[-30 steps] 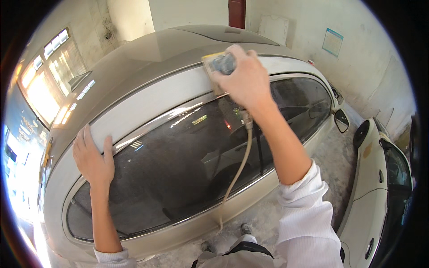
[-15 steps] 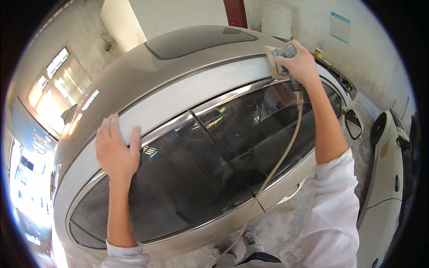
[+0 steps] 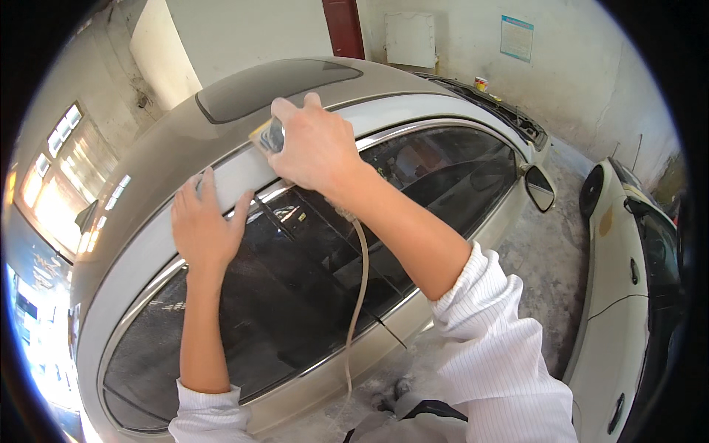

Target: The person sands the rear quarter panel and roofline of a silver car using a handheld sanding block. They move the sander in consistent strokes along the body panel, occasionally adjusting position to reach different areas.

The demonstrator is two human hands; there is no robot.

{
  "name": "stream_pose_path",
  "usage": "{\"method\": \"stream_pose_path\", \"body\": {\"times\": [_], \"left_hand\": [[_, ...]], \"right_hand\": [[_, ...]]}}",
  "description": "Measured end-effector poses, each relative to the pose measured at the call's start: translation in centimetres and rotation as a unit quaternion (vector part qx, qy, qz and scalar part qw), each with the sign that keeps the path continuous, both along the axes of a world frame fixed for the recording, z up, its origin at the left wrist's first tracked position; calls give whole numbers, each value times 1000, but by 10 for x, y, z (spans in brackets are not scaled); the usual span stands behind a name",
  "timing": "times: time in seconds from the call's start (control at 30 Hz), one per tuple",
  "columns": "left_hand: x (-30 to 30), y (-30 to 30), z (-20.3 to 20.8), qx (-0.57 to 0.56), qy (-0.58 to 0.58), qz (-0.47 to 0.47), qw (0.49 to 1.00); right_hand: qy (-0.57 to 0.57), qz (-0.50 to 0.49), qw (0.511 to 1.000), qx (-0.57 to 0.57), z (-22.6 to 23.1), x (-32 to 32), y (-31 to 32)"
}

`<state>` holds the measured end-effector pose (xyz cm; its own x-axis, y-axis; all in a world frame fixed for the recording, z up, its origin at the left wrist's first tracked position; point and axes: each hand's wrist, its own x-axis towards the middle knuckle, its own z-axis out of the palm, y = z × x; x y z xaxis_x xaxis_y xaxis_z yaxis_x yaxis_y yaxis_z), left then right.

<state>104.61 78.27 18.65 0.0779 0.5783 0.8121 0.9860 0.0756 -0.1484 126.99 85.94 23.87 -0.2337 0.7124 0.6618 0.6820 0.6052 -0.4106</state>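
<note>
A beige car fills the middle, with a pale grey, dull strip along its roof edge above the side windows. My right hand is wrapped round an air sander, whose pad lies on the grey strip; much of the tool is hidden by the hand. From beneath my wrist an air hose hangs down across the dark side window. My left hand rests flat on the rear part of the same strip, fingers spread, thumb near the chrome window trim.
At the right a second light-coloured car stands on the dusty floor. The beige car's wing mirror juts out toward it. A small can sits near the open front end. Behind are a pale wall and bright windows at left.
My right hand has slid the sander leftward along the grey strip, from the front toward my left hand. The left hand stays on the strip. The view has shifted somewhat.
</note>
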Motion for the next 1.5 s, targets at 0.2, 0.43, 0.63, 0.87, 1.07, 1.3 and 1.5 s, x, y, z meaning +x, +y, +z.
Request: {"method": "stream_pose_path", "body": {"times": [0.2,0.43,0.63,0.87,1.07,1.3,1.5], "left_hand": [[9,0,-2,-13,-25,36,999],[56,30,-8,-21,-40,104,994],[92,51,-11,-40,-66,115,990],[82,51,-19,-50,-47,135,988],[77,50,-23,-37,-44,136,989],[80,50,-22,-34,-66,150,986],[76,51,-29,-17,-49,170,984]], "right_hand": [[5,-87,996,10,-4,78,52],[39,-122,991,25,-29,218,152],[59,-116,991,-1,-57,321,214],[44,-136,990,11,-83,415,271],[53,-123,991,-13,-69,404,261],[63,62,996,13,-40,237,156],[50,-3,999,17,-54,261,172]]}}
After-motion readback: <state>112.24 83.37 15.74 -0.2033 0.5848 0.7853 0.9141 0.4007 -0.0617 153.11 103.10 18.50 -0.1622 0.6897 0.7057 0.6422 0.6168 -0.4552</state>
